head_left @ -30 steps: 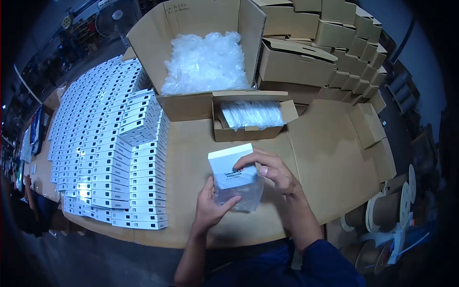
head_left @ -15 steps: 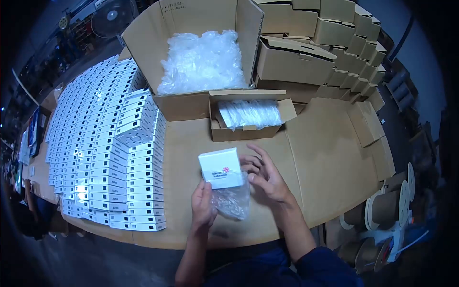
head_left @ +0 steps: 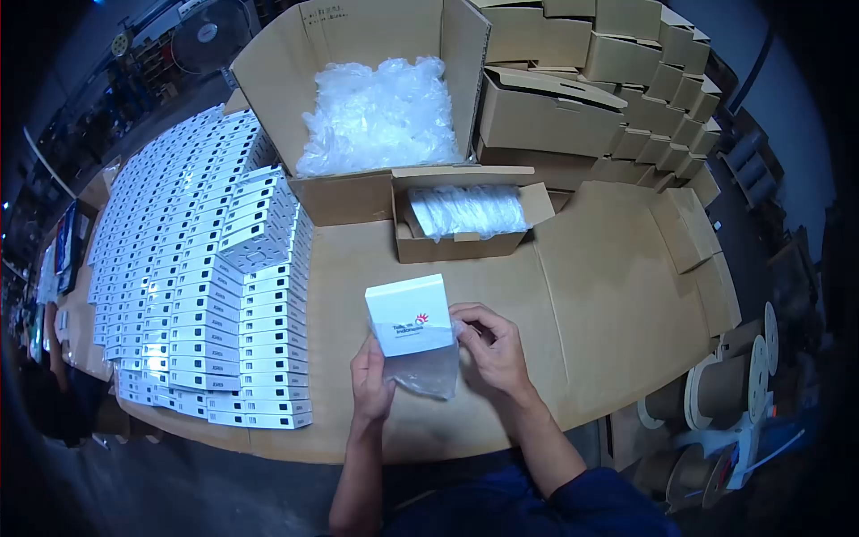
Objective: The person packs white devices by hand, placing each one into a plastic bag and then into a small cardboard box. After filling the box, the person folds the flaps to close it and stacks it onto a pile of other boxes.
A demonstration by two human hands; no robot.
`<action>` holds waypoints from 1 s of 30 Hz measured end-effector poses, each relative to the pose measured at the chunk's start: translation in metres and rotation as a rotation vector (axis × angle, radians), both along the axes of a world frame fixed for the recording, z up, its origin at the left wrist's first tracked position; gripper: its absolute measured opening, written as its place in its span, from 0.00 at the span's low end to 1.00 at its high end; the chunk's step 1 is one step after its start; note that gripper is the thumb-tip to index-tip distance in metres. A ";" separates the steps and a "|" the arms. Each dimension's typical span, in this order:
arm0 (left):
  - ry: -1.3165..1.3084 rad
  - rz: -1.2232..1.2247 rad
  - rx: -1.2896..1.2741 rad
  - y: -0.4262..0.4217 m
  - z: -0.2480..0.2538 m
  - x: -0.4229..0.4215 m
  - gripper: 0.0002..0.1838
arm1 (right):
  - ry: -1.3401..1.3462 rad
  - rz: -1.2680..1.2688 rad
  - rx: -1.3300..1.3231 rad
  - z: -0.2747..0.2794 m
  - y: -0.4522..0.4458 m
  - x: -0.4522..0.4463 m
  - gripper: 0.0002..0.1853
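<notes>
A flat white box (head_left: 407, 309) with a red logo and dark lettering is tilted over the table, its lower part inside a clear plastic bag (head_left: 425, 373). The bag's bottom hangs loose below the box, while the box's top end sticks out. My left hand (head_left: 369, 376) grips the left edge of box and bag, thumb in front. On the other side, my right hand (head_left: 490, 346) is closed, thumb and fingertips pinching the bag's edge beside the box.
Tall stacks of white boxes (head_left: 192, 295) stand on the left. Behind, a big carton (head_left: 268, 80) holds a heap of clear plastic bags (head_left: 380, 116). A smaller open carton (head_left: 461, 249) contains bagged items (head_left: 470, 212). Brown cartons (head_left: 555, 112) are piled back right; spools (head_left: 729, 385) stand at lower right.
My right hand has gone from spread fingers to a pinch on the bag's edge. The white box has shifted slightly left and tilted a little.
</notes>
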State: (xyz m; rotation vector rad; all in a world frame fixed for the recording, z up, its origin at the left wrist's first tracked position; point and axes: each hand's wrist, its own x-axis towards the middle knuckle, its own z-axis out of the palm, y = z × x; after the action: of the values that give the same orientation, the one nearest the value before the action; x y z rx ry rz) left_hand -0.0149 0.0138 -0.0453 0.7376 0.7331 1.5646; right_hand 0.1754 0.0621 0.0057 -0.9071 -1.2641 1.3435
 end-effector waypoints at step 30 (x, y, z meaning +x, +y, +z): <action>0.497 0.729 0.020 0.018 0.001 0.040 0.09 | 0.379 0.009 -0.237 0.000 -0.021 -0.033 0.12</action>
State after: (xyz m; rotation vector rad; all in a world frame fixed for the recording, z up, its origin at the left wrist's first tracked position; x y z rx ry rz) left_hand 0.0252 0.0321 -0.0440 0.9494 1.4730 2.0568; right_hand 0.1429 0.0409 0.0055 -0.7593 -0.8318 1.6078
